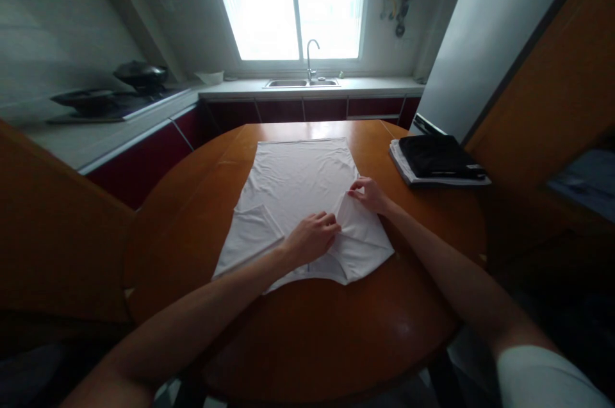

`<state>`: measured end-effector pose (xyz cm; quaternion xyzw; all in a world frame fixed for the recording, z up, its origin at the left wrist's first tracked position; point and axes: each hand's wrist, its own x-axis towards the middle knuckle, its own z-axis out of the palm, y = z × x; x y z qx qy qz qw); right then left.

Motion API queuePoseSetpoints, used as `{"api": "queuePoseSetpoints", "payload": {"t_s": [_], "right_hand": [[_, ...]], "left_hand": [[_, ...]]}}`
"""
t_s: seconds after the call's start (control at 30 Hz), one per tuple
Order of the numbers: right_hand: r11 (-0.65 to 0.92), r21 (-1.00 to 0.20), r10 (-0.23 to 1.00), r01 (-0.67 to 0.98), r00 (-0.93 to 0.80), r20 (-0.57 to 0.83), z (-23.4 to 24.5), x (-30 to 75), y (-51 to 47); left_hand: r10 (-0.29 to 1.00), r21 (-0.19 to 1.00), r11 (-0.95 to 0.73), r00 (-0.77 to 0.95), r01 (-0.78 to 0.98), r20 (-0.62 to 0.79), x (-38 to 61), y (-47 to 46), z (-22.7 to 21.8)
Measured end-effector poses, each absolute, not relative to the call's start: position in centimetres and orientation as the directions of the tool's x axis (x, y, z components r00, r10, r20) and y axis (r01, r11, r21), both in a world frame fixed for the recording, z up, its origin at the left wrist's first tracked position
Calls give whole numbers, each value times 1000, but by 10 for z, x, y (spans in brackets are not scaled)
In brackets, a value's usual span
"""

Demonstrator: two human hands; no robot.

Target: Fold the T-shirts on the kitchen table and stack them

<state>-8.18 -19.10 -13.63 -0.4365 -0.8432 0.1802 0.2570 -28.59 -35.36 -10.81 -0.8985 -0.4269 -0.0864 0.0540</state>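
A white T-shirt (pixel 302 171) lies spread on the wooden table, its hem toward the window and its neckline toward me. On the left, one sleeve is folded inward over the body. My left hand (pixel 313 238) reaches across to the right half of the shirt, fingers pinched on the cloth of the other sleeve. Farther up the right edge, my right hand (pixel 368 193) pinches the fabric between thumb and fingers. Between both hands the sleeve cloth is drawn into a flap with creases.
The oval wooden table (pixel 298 337) has a rounded front edge. At its right rests a black folded cloth (pixel 439 155) on a pale stack. Beyond are a sink (pixel 288 82), a stove with pans (pixel 141 75) at left, and a fridge (pixel 461 43) at right.
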Motion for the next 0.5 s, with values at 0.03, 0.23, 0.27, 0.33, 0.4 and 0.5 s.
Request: {"api": "queuePoseSetpoints", "payload": {"t_s": [0.03, 0.23, 0.27, 0.33, 0.4, 0.5], "right_hand": [[561, -523, 825, 642, -484, 291, -137, -82, -191], [526, -432, 848, 733, -412, 334, -134, -77, -193], [512, -439, 853, 739, -373, 366, -130, -73, -192], [493, -461, 850, 738, -296, 436, -123, -62, -190], [496, -481, 836, 723, -248, 489, -116, -53, -190], [518, -483, 822, 706, -253, 511, -112, -51, -202]], "left_hand": [[758, -19, -631, 622, 775, 198, -286, -354, -108], [754, -12, -636, 625, 771, 205, -286, -354, -110], [757, -14, -630, 619, 776, 208, -286, -354, -110], [766, -17, -619, 608, 785, 210, -286, -354, -110], [771, -17, -614, 604, 789, 203, -286, -354, -110], [772, -16, -614, 605, 789, 194, -286, -355, -109]]}}
